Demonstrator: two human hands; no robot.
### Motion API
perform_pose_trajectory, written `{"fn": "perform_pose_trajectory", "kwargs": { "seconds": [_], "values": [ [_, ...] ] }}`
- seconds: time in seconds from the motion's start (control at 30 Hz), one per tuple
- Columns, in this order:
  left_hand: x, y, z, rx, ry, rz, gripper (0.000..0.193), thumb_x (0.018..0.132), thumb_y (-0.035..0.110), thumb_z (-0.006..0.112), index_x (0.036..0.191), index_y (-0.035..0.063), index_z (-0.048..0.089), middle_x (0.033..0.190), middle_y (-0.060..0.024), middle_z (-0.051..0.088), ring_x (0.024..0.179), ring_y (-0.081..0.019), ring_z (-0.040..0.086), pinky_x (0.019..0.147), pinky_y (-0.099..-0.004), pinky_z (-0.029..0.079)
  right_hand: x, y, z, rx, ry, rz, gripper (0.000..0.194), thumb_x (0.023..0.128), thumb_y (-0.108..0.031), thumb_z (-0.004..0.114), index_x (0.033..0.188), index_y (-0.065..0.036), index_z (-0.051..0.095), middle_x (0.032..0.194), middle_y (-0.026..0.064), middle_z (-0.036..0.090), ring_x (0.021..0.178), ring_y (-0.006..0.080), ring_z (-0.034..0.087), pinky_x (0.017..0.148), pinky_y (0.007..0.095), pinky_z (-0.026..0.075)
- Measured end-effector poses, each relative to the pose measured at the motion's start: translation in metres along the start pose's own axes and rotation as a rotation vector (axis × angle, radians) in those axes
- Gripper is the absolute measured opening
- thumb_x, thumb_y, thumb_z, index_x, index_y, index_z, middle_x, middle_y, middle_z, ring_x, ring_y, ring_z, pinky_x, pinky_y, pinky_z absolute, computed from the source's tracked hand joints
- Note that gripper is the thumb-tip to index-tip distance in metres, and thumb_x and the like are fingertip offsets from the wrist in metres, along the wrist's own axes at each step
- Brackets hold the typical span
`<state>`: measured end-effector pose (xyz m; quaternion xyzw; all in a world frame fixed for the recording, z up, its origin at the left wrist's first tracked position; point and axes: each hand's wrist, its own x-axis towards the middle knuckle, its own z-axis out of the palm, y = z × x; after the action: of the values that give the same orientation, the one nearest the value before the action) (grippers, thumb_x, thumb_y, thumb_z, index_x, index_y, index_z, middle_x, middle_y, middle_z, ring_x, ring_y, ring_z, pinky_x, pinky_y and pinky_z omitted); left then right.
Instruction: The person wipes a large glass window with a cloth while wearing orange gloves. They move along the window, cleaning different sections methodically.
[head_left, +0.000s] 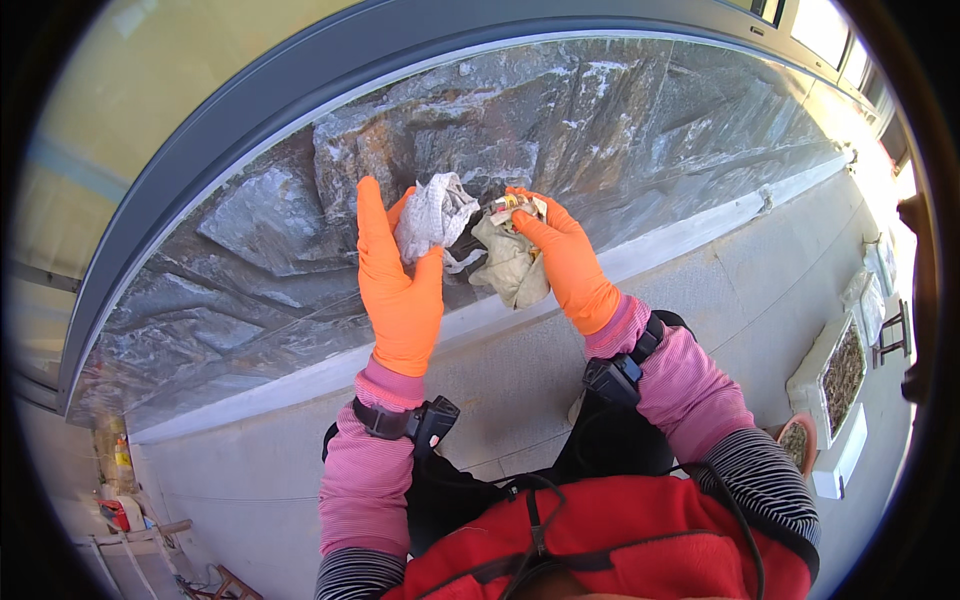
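Observation:
My left hand (401, 292), in an orange glove, holds a crumpled grey-white cloth bundle (427, 221) between thumb and fingers. One finger sticks out straight, away from the cloth. The bundle gapes at its right side, and a loose strip (463, 260) hangs from it. Close by on the right, my right hand (570, 262), gloved in orange too, grips a beige cloth pouch (512, 262). Small yellow, red and white scraps (511, 204) show at its top, pinched under my thumb. Both cloths are held up before a stone-faced wall, a small gap apart.
Rough stone cladding (480, 161) rises ahead, with a pale ledge (675, 232) along its foot. A planter box (844, 379) and a round pot (796, 441) stand at right. At lower left are a bottle (123, 457) and a wooden frame (142, 534).

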<state>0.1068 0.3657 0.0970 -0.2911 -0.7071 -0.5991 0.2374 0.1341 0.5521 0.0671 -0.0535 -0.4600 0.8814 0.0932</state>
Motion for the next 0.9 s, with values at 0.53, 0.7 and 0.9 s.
{"fn": "perform_pose_trajectory", "kwargs": {
  "seconds": [0.53,0.7,0.9],
  "values": [
    [-0.034,0.000,-0.019,-0.599,0.035,-0.535,0.078,0.084,-0.013,0.056,0.156,0.0046,0.030,0.151,-0.0102,0.044,0.132,-0.0197,0.048,0.110,-0.0316,0.040,-0.026,0.026,0.024,-0.876,-0.513,-0.121,0.076,0.080,-0.039,0.081,0.140,-0.003,0.052,0.118,0.0181,0.068,0.108,0.0302,0.065,0.093,0.0340,0.049],
    [-0.039,-0.005,-0.012,-0.705,0.052,-0.580,0.077,0.085,-0.012,0.056,0.156,0.0039,0.030,0.150,-0.0099,0.043,0.133,-0.0197,0.047,0.110,-0.0319,0.040,-0.027,0.035,0.023,-1.109,-0.480,-0.314,0.058,0.078,-0.042,0.078,0.120,-0.005,0.062,0.105,0.0191,0.069,0.099,0.0391,0.065,0.084,0.0426,0.052],
    [-0.043,-0.012,-0.007,-0.571,0.027,-0.598,0.077,0.087,-0.010,0.058,0.156,0.0043,0.029,0.151,-0.0110,0.042,0.136,-0.0199,0.044,0.110,-0.0316,0.039,-0.026,0.045,0.018,-1.235,-0.411,-0.456,0.039,0.081,-0.039,0.073,0.099,-0.006,0.067,0.088,0.0164,0.068,0.087,0.0395,0.065,0.074,0.0481,0.051]
  ]
}}
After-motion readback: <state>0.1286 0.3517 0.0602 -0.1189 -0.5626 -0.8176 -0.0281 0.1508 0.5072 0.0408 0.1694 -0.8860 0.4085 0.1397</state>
